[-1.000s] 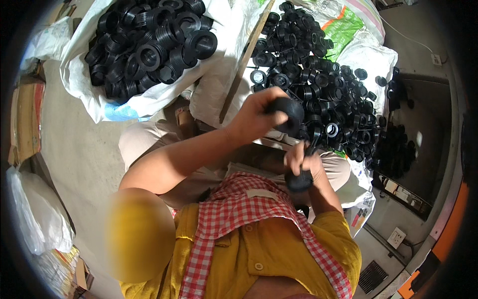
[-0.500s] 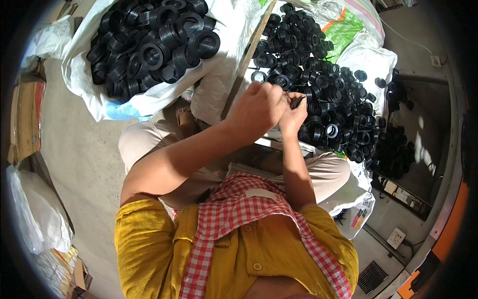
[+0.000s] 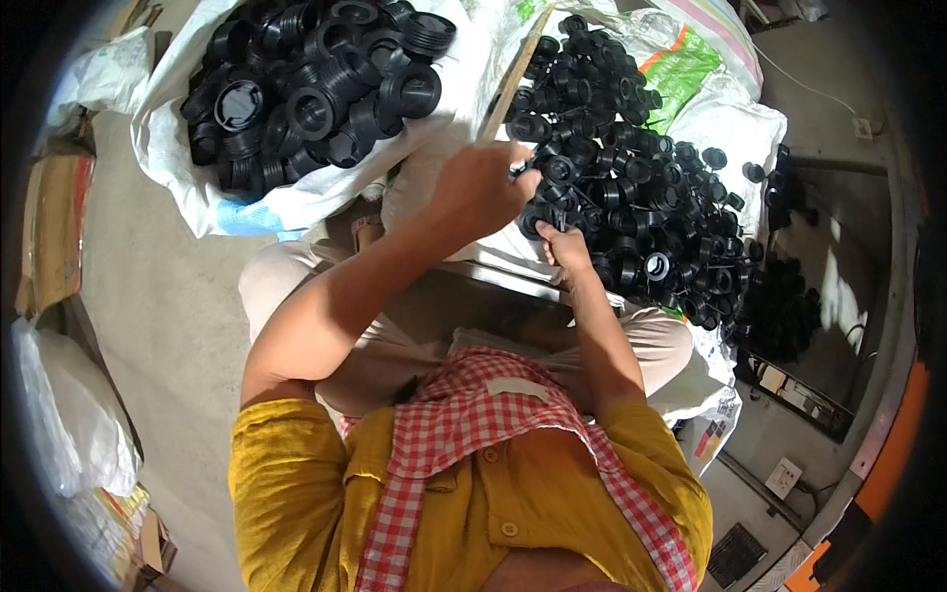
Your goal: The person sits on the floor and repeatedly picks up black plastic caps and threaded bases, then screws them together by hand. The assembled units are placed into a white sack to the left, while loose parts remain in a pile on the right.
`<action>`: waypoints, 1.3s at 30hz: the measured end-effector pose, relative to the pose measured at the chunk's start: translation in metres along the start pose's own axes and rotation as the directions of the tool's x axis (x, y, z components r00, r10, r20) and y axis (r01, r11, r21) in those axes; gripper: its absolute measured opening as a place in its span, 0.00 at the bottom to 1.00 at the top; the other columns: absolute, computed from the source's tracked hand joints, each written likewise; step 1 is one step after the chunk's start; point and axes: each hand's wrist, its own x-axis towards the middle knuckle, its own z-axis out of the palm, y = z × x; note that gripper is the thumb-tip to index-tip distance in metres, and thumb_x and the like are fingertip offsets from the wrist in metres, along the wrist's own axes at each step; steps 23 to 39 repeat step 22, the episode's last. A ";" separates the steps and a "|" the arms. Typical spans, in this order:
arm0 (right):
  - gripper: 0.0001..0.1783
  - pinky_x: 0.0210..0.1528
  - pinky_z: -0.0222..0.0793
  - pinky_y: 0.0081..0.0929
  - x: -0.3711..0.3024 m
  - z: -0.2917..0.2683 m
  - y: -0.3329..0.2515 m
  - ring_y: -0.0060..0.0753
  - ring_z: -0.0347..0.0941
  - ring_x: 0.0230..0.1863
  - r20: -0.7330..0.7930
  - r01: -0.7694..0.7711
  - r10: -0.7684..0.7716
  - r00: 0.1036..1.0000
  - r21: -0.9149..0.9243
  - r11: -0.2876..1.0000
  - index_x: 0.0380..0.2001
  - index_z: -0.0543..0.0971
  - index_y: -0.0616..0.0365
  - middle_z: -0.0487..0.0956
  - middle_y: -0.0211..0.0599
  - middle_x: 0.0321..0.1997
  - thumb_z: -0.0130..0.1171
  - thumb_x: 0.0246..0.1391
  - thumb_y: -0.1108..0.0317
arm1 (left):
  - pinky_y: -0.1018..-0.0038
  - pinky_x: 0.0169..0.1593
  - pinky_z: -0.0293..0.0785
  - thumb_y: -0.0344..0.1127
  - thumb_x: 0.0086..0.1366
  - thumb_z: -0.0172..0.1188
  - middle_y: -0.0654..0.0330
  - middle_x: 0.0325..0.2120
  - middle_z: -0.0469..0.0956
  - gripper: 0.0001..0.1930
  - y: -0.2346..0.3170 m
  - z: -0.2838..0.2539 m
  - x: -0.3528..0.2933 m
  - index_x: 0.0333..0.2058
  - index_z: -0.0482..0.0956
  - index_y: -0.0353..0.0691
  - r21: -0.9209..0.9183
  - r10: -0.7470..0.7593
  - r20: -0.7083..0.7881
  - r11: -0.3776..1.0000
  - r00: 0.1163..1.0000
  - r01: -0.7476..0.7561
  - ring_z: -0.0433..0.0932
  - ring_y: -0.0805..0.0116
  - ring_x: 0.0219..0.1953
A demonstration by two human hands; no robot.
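Note:
My left hand (image 3: 483, 192) is at the near left edge of a pile of black plastic caps (image 3: 631, 168). Its thumb and finger are apart beside a shiny cap, and I see nothing firmly held in them. Just below and to the right, my right hand (image 3: 567, 249) has its thumb pressed on a black round plastic cap (image 3: 536, 217) at the pile's edge. Its other fingers are partly hidden. To the left, a white sack (image 3: 163, 168) holds many larger black threaded rings (image 3: 312, 113).
A wooden strip (image 3: 516, 74) lies between sack and pile. White sheeting (image 3: 735, 113) is under the pile, with a green patch (image 3: 681, 79). My crossed legs sit below. Cardboard (image 3: 54, 237) and a plastic bag (image 3: 79, 414) stand at far left, a socket (image 3: 784, 479) at right.
My hands, together before, have parted. The left moved left, and the right moved down and left, now on a cap. The pieces at the top of the left sack lie differently.

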 end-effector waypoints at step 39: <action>0.13 0.36 0.70 0.29 -0.141 -0.028 -0.077 0.32 0.74 0.34 0.669 0.895 -0.709 0.223 -0.429 -0.124 0.27 0.79 0.51 0.75 0.29 0.32 0.65 0.32 0.74 | 0.77 0.48 0.68 0.33 0.44 0.61 0.57 0.37 0.79 0.26 -0.029 0.060 -0.033 0.46 0.76 0.38 -0.512 0.220 0.787 0.754 0.577 0.411 0.76 0.68 0.40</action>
